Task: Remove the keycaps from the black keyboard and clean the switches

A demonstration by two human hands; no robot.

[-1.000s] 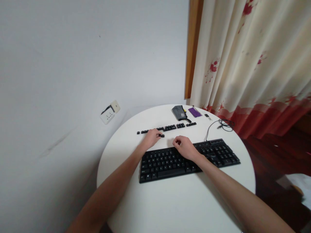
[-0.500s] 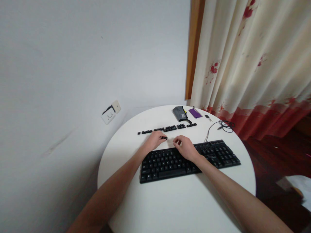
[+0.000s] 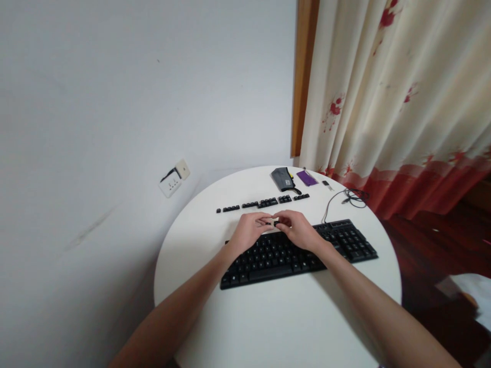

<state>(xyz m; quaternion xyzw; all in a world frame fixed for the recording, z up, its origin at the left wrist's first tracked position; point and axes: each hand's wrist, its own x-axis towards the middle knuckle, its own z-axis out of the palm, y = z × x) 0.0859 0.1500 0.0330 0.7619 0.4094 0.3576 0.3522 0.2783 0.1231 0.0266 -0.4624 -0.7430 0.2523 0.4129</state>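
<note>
Keys (image 3: 275, 223), small and black, sit between the facing fingertips of both hands. On the right hand (image 3: 297, 229) the fingers are narrow and appear to pinch one piece; on the left hand (image 3: 249, 230) they are narrow too, around a dark sliver, but whether they grip it I cannot tell. Pieces this small could slip if the pinch is uneven, dropping onto the keyboard (image 3: 264, 263) just under the fingers, where black on black would be hard to spot. Just beyond the fingers, the row of loose keys (image 3: 267, 203) could scatter if a knuckle brushes it. Farther out, right of the fingers, the cable (image 3: 355, 198) could drag the keyboard if an arm snags it.
</note>
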